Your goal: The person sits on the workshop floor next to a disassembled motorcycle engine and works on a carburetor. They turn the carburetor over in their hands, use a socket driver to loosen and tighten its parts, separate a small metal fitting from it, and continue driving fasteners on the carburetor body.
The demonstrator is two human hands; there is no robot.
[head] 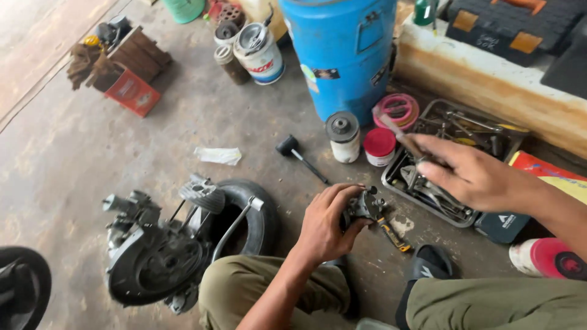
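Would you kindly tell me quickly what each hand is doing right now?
Left hand: closed around a small dark metal part.
Right hand: over the metal tool tray, fingers pinching a thin tool.

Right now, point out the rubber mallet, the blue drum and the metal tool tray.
rubber mallet point(287, 145): head view, on its black head.
blue drum point(339, 49): head view, on its front wall.
metal tool tray point(391, 178): head view, on its near-left rim.
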